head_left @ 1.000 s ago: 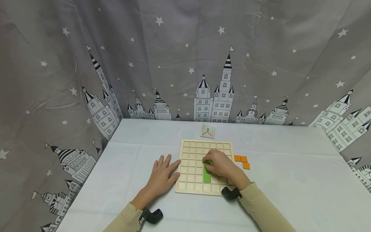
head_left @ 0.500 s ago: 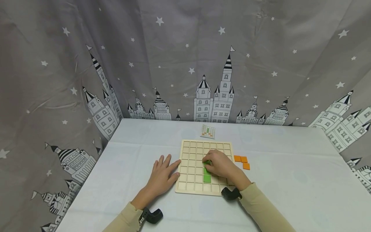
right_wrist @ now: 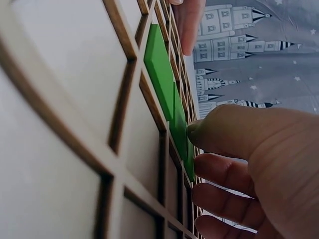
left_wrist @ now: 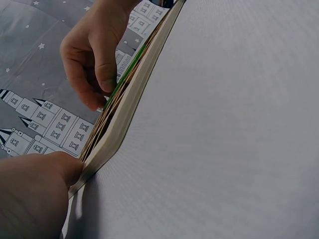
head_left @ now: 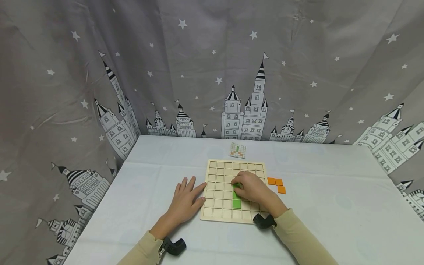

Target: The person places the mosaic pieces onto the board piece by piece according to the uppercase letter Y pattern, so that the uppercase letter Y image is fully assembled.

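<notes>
A square wooden grid board [head_left: 218, 193] lies on the table. Three green square tiles line up in one column: the nearest tile [head_left: 236, 204] sits in a cell, another tile [head_left: 235, 195] lies behind it, and the far tile [head_left: 236, 185] is partly covered by my right hand [head_left: 253, 187]. My right thumb and fingers pinch that far tile at its cell; in the right wrist view the thumb [right_wrist: 224, 130] comes right up to the green row [right_wrist: 159, 72]. My left hand [head_left: 184, 200] lies flat with fingers spread, its thumb and index fingertip touching the board's left edge.
Three loose orange tiles [head_left: 281, 189] lie just right of the board. Behind it is a small card [head_left: 237, 150] printed with a coloured grid pattern. A grey curtain [head_left: 198, 55] with castles and stars hangs behind the white table [head_left: 331, 191].
</notes>
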The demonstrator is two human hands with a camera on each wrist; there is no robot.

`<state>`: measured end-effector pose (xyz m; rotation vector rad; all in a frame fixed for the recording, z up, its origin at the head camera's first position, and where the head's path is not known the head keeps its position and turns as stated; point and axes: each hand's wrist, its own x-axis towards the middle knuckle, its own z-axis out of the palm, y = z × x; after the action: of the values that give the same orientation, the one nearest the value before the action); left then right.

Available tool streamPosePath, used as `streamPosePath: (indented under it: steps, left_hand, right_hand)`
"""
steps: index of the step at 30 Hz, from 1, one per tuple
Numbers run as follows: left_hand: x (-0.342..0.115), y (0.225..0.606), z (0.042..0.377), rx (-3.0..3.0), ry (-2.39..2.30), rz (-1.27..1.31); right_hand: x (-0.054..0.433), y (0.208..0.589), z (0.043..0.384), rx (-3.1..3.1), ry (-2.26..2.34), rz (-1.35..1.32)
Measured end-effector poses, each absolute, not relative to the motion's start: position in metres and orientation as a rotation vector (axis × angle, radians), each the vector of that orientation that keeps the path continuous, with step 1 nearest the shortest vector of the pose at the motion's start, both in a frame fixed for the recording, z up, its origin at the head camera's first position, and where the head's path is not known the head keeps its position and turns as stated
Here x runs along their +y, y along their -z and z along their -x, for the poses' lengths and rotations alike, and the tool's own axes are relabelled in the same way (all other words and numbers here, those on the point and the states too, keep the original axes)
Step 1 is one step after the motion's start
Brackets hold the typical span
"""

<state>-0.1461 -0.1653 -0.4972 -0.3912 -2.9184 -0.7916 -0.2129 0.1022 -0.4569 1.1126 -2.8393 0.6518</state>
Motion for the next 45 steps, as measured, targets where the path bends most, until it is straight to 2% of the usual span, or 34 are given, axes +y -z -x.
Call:
streamPosePath:
  steps: [9, 22, 33, 45]
  left_hand:
    - [-0.165, 0.497, 0.145, -2.912, 0.79, 0.406]
    - [-0.163, 0.498, 0.146, -2.903, 0.791, 0.41]
    - [-0.165, 0.497, 0.147, -2.916, 0.793, 0.406]
    - [-0.166, 0.498, 0.147, -2.922, 0.786, 0.401]
  right_hand:
    - [0.11, 0.456, 0.214, -2.851, -0.669, -1.069]
    - [0.145, 0.447, 0.217, -2.864, -0.673, -0.93]
    - [0.176, 0.448, 0.21, -2.936, -0.692, -0.746]
    - [0.201, 0.451, 0.193, -2.966, -0.664, -0.68]
